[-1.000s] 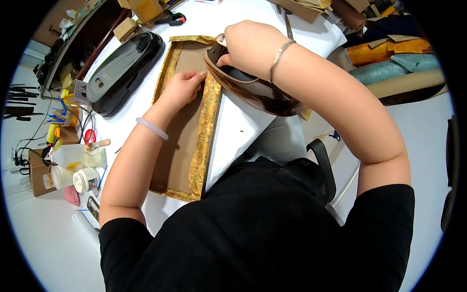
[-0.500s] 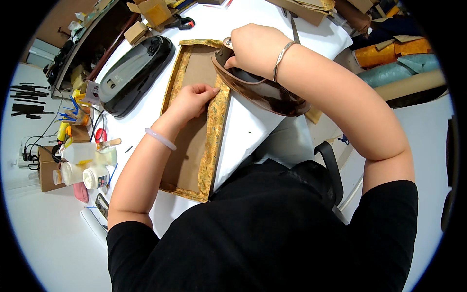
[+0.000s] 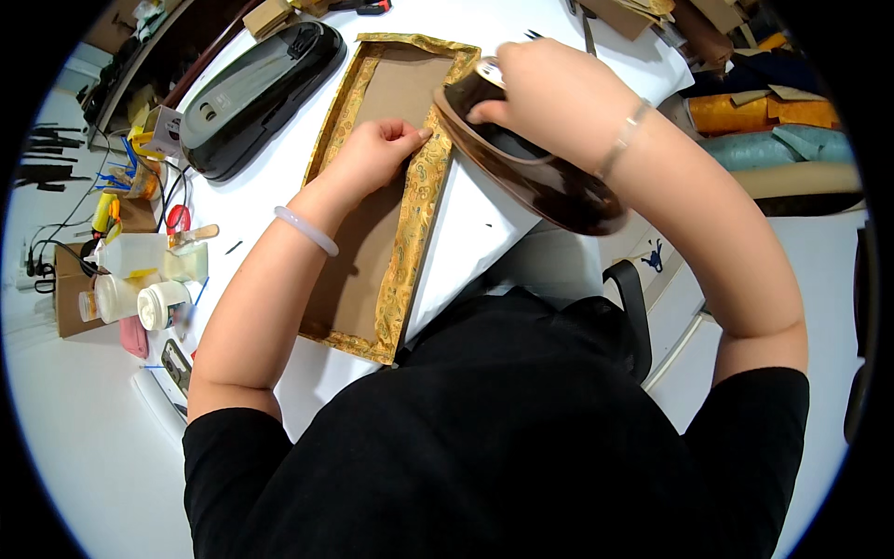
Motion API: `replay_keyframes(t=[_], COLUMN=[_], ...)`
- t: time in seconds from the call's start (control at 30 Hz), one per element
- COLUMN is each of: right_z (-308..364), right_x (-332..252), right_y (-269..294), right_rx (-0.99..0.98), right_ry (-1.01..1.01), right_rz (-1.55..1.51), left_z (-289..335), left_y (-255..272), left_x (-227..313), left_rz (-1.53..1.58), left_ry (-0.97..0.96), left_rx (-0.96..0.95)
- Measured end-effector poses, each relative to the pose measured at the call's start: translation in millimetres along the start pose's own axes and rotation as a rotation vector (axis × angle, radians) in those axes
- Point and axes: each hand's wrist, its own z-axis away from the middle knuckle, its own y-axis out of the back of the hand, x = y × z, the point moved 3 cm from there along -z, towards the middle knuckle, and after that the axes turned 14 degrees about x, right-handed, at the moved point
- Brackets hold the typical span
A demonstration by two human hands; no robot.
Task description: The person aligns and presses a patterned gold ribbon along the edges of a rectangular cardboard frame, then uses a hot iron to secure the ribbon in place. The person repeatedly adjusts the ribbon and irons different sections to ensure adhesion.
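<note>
A shallow rectangular tray [image 3: 358, 296] with a brown inside lies lengthwise before me, its edges wrapped in gold patterned brocade [image 3: 410, 238]. My left hand [image 3: 374, 156] reaches over it from the left, thumb and fingers pinched on the brocade of the right-hand rim. My right hand [image 3: 549, 98] grips the handle of a glossy dark brown clothes iron [image 3: 531, 182]. The iron's tip is at the tray's right rim, just beyond my left fingertips, and its body slants out to the right. Its soleplate is hidden, so contact with the cloth cannot be told.
A black iron stand [image 3: 261, 102] is left of the tray. White tubs [image 3: 163, 306], a glue container, red-handled scissors [image 3: 179, 219] and cables crowd the left edge. Scissors [image 3: 589, 35] and cardboard [image 3: 626, 14] lie at the back; fabric rolls [image 3: 768, 144] at right, a chair armrest [image 3: 629, 312] nearer.
My view has shifted, so the table sits higher in the picture. The iron has moved a little toward me along the right rim and tilted. My left hand keeps its pinch.
</note>
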Motion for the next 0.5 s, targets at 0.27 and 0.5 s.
replay_keyframes(t=[0.27,0.5], right_z=[-28,-27], right_x=[-6,-9], right_y=[-9,-9], right_rx=[-0.015,-0.011], right_ry=[-0.013,0.018], right_rz=[-0.025,-0.02], left_z=[24,34], left_y=[1,15], left_x=[1,-3], left_rz=[0.324,0.263], left_ry=[0.252,0.266], left_rx=[-0.007,-0.013])
